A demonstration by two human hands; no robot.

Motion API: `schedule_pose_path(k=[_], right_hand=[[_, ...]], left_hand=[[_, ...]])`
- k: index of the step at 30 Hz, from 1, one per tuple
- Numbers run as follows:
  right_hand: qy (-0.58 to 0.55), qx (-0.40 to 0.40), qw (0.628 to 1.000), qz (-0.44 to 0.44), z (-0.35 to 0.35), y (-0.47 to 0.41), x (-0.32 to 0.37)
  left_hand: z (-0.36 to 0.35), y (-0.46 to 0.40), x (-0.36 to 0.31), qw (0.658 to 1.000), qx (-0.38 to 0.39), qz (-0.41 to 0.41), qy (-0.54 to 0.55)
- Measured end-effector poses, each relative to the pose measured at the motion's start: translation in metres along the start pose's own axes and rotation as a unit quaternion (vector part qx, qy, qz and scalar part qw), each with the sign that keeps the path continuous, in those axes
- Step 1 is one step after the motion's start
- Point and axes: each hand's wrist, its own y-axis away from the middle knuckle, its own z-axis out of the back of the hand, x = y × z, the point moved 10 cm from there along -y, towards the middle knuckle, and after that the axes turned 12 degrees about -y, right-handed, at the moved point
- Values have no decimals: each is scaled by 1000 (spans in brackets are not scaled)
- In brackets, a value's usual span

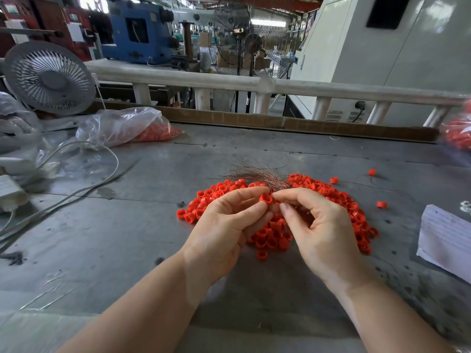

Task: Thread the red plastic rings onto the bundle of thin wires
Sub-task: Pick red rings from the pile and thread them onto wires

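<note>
My left hand (226, 222) pinches one red plastic ring (265, 199) between thumb and forefinger, its hole facing up toward me. Just to its right, my right hand (321, 225) pinches the near end of a bundle of thin copper-coloured wires (257, 175), which fans out away from me to the upper left. The wire tips meet the ring; whether they pass through it I cannot tell. Both hands hover over a heap of red rings (270, 235) spread on the grey table (127, 225).
A clear bag with red rings (122, 128) lies at the back left beside a small grey fan (49, 77). A white cable (76, 189) crosses the left side. Loose rings (372, 171) and white paper (448, 238) lie at the right; another bag of rings (458, 136) sits at the right edge.
</note>
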Motion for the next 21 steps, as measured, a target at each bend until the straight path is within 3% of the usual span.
schedule_pose_path(k=[21], right_hand=[[66,11,997,46,-2,0,6]], left_hand=[[-2,2,0,1000,5,18,-13]])
